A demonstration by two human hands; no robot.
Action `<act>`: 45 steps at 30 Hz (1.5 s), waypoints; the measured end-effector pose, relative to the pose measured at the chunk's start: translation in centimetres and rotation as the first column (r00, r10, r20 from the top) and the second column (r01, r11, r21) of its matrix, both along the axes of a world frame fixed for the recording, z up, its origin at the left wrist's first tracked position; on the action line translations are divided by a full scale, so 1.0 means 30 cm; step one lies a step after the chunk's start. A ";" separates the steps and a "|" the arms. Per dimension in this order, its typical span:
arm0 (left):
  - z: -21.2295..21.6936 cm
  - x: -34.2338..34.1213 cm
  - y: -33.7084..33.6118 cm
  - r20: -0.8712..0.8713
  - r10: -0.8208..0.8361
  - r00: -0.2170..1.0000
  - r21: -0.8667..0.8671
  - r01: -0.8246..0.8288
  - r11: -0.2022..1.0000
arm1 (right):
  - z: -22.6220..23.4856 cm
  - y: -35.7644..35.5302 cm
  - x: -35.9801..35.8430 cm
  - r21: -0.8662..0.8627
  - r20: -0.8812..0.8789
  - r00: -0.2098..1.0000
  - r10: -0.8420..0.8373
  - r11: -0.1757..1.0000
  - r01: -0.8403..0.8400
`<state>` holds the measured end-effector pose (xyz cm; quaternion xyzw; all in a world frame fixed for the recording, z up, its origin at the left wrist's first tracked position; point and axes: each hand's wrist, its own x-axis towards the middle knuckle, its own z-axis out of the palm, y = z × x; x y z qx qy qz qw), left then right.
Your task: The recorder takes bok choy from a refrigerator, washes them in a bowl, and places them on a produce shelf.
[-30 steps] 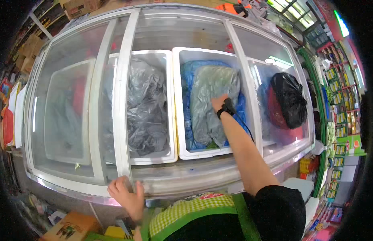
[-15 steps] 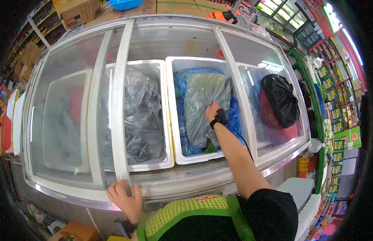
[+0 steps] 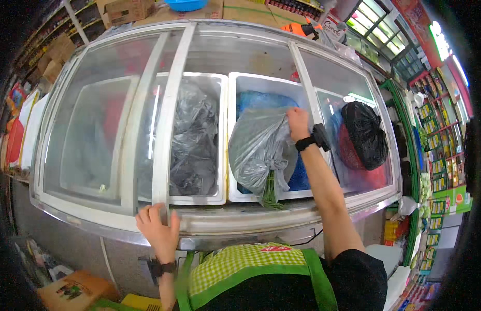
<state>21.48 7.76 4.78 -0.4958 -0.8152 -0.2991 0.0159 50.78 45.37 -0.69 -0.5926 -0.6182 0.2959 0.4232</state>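
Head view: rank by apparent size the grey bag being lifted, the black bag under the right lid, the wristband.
1. Grey bag, held by the right hand
2. Black bag
3. Wristband
The grey bag is raised nearer the camera, so the top two are unsure.

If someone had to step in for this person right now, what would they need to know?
Right hand: gripping the top of a grey plastic bag, which is raised above the white bin in the open chest freezer; green stems poke out of its lower end.
Left hand: resting on the front end of the sliding glass lid.
Done: the lid is slid open and the bag is lifted.
Left: the bag is not yet clear of the freezer, and the lid is open.
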 end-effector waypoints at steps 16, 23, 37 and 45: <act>-0.020 -0.033 -0.019 0.042 -0.025 0.999 0.047 0.023 0.999 | 0.881 -0.193 -0.496 0.399 0.577 0.743 0.340 0.676 -0.620; -0.087 -0.045 -0.034 -0.124 -0.081 0.989 -0.014 0.080 0.997 | 1.118 -0.253 -1.184 0.799 0.580 0.776 -0.248 0.357 -0.484; -0.006 -0.033 -0.014 0.126 0.031 0.992 0.070 -0.040 0.997 | 0.676 -0.269 -1.260 -0.076 -0.212 -0.031 0.977 -0.048 -0.996; -0.005 -0.018 -0.015 0.064 0.018 0.998 0.019 -0.019 1.000 | 0.026 0.189 -0.281 -0.427 0.412 0.777 0.475 0.855 -0.296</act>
